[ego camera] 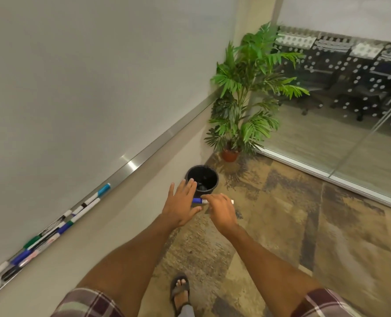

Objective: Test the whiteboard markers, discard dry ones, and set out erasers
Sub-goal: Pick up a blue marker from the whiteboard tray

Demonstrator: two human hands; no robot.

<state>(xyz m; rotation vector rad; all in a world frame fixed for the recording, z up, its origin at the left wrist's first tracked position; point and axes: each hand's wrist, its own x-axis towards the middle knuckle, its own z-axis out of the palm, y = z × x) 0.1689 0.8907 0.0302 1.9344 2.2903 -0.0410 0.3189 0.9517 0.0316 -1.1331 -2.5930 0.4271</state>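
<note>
Because the marker (198, 200) was held level in the air in front of the bin (202, 166), not plainly over its mouth, letting go here could have sent it against the near rim or onto the carpet, where a round barrel would likely roll. How far short of the bin it hung could not be judged from one view. The blue cap pointed left, toward the left hand (179, 208); if it was only half seated, a drop might knock it off and leave two pieces to find. Nothing showed whether this marker was dry, so binning a good one was also a risk.

The right hand (222, 211) had its fingers curled over the white barrel, knuckles up, and pinched it near the cap, with the tail end just showing past its far side. The left hand was palm down, fingers straight and spread, thumb reaching under toward the cap; whether it touched the cap could not be told. Both forearms were stretched forward and converged. The other markers (52, 232) lay jumbled in the tray (144, 154) under the whiteboard (75, 88), well to the left.
</note>
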